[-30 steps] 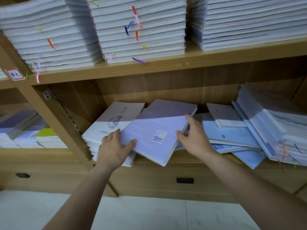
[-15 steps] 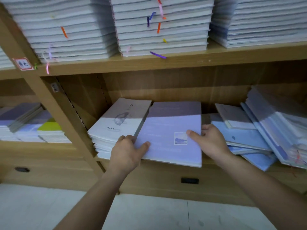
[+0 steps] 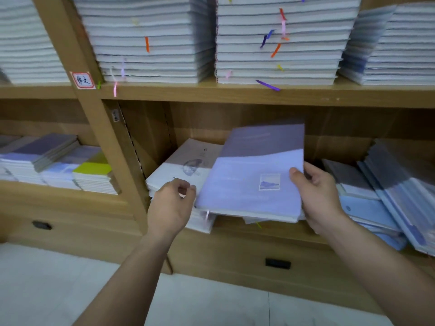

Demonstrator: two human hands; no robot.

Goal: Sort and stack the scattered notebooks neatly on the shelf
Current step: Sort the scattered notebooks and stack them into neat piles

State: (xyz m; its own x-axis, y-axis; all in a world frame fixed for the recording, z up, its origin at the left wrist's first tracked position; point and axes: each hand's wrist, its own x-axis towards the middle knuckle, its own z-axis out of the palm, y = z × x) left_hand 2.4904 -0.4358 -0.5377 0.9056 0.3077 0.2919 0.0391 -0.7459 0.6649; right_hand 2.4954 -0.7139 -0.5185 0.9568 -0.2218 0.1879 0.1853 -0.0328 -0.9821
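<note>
1. Purple notebooks (image 3: 254, 175), centre frame, tilt up off the shelf (image 3: 270, 234), overlapping the white pile (image 3: 174, 170).
2. Right hand (image 3: 317, 198) grips their right edge, thumb on top, probably to square them into a stack.
3. Left hand (image 3: 171, 205) curls at their left edge; I cannot tell whether it holds them.
4. Blue notebooks (image 3: 367, 208) sprawl at right, unsorted.

Shelf (image 3: 235, 95): matt wood-grain laminate. Purple notebook (image 3: 254, 175): smooth matt paper cover. Floor (image 3: 47, 278) at 7 o'clock: pale smooth tile.
</note>
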